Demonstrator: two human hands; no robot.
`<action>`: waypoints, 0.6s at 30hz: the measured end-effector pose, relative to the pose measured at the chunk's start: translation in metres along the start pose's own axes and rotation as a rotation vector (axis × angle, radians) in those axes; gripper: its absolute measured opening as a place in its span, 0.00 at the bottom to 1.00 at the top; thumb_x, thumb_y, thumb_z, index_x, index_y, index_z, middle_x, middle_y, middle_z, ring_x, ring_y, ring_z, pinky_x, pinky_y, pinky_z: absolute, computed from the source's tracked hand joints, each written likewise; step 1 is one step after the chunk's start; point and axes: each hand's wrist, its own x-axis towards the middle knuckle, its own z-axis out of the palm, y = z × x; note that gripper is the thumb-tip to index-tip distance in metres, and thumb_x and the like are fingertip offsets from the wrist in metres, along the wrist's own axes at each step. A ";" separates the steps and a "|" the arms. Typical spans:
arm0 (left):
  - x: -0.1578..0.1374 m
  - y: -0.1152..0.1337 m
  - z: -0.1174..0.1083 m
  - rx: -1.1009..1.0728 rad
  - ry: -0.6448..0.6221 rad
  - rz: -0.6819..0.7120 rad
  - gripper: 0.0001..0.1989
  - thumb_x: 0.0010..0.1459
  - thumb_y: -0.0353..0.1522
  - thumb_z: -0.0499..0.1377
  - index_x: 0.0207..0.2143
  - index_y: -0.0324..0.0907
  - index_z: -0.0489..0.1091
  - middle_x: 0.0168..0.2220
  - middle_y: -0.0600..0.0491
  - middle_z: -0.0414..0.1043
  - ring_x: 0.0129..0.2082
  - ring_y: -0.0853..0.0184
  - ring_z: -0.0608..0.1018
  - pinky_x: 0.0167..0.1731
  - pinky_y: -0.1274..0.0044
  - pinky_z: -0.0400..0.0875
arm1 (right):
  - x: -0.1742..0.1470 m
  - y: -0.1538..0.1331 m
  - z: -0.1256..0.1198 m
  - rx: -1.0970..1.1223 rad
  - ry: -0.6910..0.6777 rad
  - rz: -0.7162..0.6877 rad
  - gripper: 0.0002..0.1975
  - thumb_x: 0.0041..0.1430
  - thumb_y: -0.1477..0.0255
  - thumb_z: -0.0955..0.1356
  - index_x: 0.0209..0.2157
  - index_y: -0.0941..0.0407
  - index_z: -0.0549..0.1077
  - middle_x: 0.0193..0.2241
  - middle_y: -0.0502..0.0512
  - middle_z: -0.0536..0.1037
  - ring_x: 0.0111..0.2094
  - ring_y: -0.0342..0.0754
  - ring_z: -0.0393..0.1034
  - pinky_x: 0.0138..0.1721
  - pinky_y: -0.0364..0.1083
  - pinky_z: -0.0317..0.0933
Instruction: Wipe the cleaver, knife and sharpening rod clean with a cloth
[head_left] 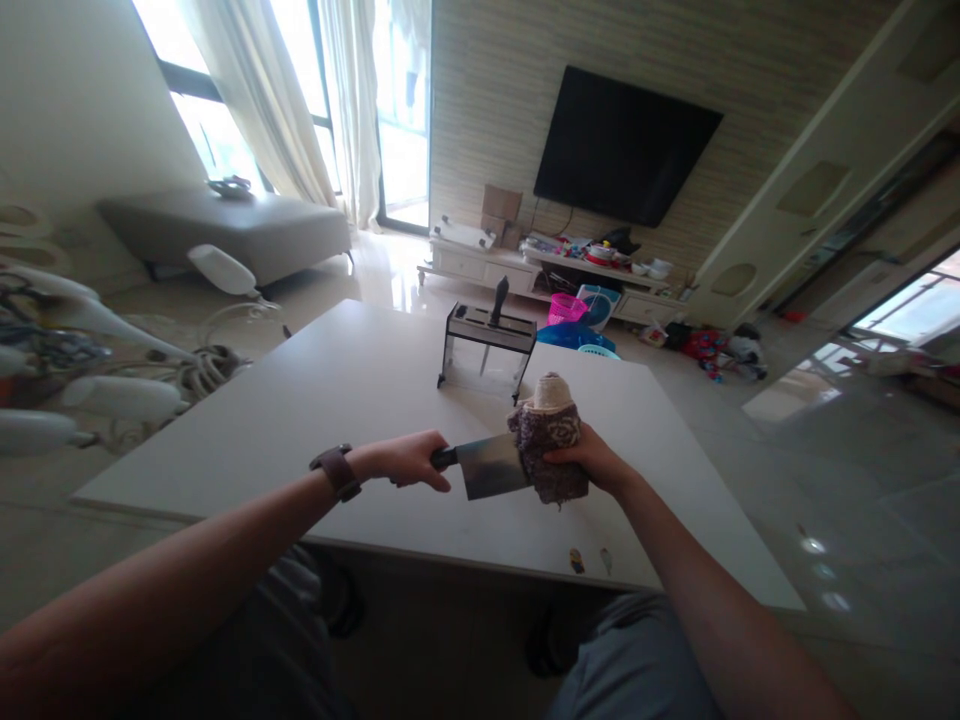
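Observation:
My left hand (411,460) grips the dark handle of a cleaver (491,466), whose broad steel blade points right above the white table (315,400). My right hand (592,462) holds a bunched brownish patterned cloth (549,442) pressed against the blade's far end, covering its tip. A dark watch sits on my left wrist. Behind the hands, a clear knife block (486,352) stands on the table with one black-handled knife (498,300) upright in it.
Two small scraps (589,560) lie near the table's front edge. A grey bench (240,232) stands at the back left, cables and white objects (112,370) at the left. A wall television (622,146) hangs over a cluttered low cabinet (555,268).

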 end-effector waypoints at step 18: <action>0.000 -0.006 -0.005 -0.059 0.045 0.010 0.22 0.45 0.45 0.72 0.22 0.42 0.64 0.12 0.59 0.60 0.11 0.72 0.62 0.11 0.81 0.54 | 0.010 0.005 0.023 0.175 0.369 -0.077 0.25 0.30 0.75 0.82 0.37 0.58 0.82 0.32 0.57 0.86 0.33 0.58 0.82 0.38 0.55 0.77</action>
